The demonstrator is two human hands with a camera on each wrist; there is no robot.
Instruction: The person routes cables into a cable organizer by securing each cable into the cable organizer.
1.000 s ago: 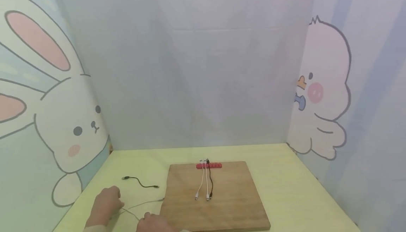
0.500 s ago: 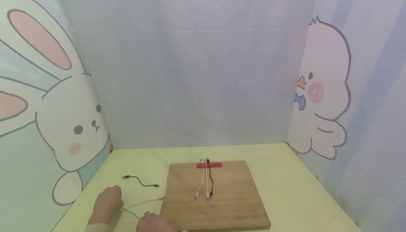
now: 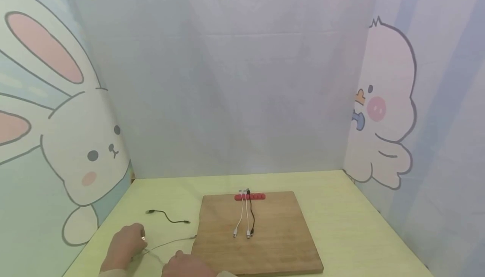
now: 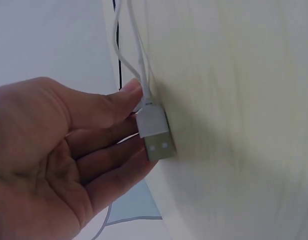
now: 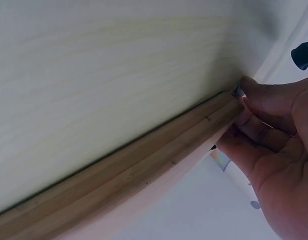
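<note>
Near the front left of the table, my left hand (image 3: 125,245) pinches the end of a white USB cable (image 3: 153,255) between thumb and fingers. In the left wrist view, a white USB plug (image 4: 154,122) with a metal tip lies against those fingers, a second white strand running beside it. My right hand (image 3: 185,265) pinches the cable's other end at the near left corner of the wooden board (image 5: 143,170); its fingers mostly hide that end. Another white cable (image 3: 170,242) runs from beside my left hand to the board's left edge.
A black USB cable (image 3: 168,218) lies on the table (image 3: 341,226) left of the board. At the board's far edge, a red cable holder (image 3: 258,196) keeps two white cables (image 3: 241,218) and a short black cable (image 3: 253,218). Printed cloth walls surround the table.
My left hand has turned slightly, and a bright plug tip now shows at its fingers. The right hand has shifted a little; the cable between them hangs looser. The board and other cables stay put.
</note>
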